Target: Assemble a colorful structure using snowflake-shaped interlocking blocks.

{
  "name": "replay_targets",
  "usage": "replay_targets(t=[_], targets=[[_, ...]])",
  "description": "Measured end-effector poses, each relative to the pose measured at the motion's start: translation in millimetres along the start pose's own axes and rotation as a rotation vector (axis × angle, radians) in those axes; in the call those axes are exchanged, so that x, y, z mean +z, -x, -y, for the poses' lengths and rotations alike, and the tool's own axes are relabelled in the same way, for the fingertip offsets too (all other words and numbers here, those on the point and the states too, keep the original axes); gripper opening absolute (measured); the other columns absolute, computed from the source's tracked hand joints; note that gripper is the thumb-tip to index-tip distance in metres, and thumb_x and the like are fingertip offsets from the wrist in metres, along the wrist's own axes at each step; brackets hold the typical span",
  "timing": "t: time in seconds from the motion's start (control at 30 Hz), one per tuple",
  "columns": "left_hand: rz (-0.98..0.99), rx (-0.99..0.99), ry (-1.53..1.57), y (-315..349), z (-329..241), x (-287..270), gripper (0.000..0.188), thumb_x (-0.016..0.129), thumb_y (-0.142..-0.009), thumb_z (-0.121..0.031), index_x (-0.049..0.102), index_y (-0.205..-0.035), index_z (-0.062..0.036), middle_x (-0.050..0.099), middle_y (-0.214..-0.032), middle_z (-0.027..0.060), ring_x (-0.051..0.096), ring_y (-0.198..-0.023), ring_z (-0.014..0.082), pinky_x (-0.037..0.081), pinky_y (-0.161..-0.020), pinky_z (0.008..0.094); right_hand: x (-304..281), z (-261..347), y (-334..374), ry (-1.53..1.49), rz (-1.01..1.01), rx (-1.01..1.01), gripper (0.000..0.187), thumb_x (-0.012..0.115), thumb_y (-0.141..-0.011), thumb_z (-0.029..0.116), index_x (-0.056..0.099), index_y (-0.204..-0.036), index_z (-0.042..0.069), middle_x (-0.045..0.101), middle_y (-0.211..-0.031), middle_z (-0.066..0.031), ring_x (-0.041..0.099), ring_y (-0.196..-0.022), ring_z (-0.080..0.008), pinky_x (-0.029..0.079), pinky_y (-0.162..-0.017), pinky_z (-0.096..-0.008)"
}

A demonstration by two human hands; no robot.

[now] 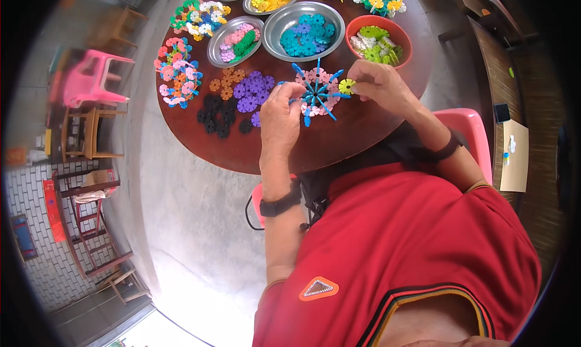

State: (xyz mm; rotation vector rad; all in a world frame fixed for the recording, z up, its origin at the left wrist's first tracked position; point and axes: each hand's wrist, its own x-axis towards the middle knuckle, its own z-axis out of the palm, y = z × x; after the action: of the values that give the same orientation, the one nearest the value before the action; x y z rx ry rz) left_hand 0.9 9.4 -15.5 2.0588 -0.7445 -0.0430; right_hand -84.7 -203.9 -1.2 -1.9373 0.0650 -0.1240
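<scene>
My left hand [281, 116] is closed on one arm of a spiky blue snowflake-disc assembly [316, 95], whose arms spread out from its centre. Between the thumb and fingers of my right hand [386, 84] is a yellow-green notched plastic disc [347, 86], at the tip of an arm on the assembly's right side. Whether the disc is slotted onto that arm, I cannot tell. Pale pink discs [327, 76] show behind and between the blue arms. Left of my left hand lie loose purple discs [253, 91], black discs [216, 114] and orange discs [226, 82].
On the round brown table [200, 146], a metal bowl of teal discs [280, 50], an orange-red bowl [407, 39] of green and white discs and other metal bowls stand farther back. Finished-looking flower clusters [178, 73] sit along its edge. A pink stool [94, 78] stands off left.
</scene>
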Motion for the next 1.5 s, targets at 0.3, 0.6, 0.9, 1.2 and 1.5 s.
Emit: replay_targets(t=[0.3,0.6,0.9,1.2,1.5], targets=[[0.019,-0.074,0.066,2,0,-1,0.019,0.057,-0.078,0.005,0.062,-0.095,-0.0015,0.065,-0.087,0.0066,0.062,-0.077,0.0151,0.048,-0.070,0.0278,1,-1,6,0.151,0.007,-0.363,0.008,0.061,-0.080,0.002,0.056,-0.087,0.002,0.056,-0.083,-0.0077,0.057,-0.077,-0.0207,0.046,-0.067,-0.0309],[-0.011,-0.080,0.283,1,7,0,0.018,0.056,-0.085,0.003,0.061,-0.102,-0.0028,0.064,-0.087,0.0019,0.060,-0.076,0.0076,0.049,-0.062,0.0214,10,3,3,0.389,0.007,-0.337,0.009,0.061,-0.078,0.003,0.057,-0.086,0.002,0.057,-0.086,-0.0112,0.058,-0.083,-0.0311,0.047,-0.072,-0.0375],[-0.446,0.225,-0.012,-2,1,-1,0.026,0.069,-0.084,-0.026,0.062,-0.099,-0.0062,0.053,-0.112,0.0140,0.054,-0.103,0.0253,0.047,-0.080,0.0351,13,28,-15,0.078,-0.017,-0.063,0.007,0.062,-0.079,0.003,0.057,-0.081,-0.001,0.060,-0.068,-0.0076,0.060,-0.054,-0.0130,0.047,-0.050,-0.0278],[-0.400,0.337,-0.292,-2,-10,16,0.032,0.080,-0.067,-0.025,0.065,-0.091,-0.0120,0.049,-0.118,0.0143,0.045,-0.114,0.0347,0.037,-0.093,0.0448,20,21,-24,-0.089,-0.007,0.030,0.007,0.062,-0.080,0.005,0.057,-0.081,-0.001,0.060,-0.066,-0.0050,0.060,-0.055,-0.0106,0.046,-0.049,-0.0258],[-0.541,0.206,-0.128,0,-6,19,0.018,0.066,-0.088,-0.022,0.068,-0.092,-0.0042,0.049,-0.115,0.0109,0.054,-0.084,0.0171,0.048,-0.068,0.0300,9,34,-46,0.015,0.009,-0.214,0.008,0.059,-0.081,0.006,0.056,-0.079,-0.001,0.060,-0.059,-0.0068,0.060,-0.052,-0.0143,0.046,-0.050,-0.0273]])
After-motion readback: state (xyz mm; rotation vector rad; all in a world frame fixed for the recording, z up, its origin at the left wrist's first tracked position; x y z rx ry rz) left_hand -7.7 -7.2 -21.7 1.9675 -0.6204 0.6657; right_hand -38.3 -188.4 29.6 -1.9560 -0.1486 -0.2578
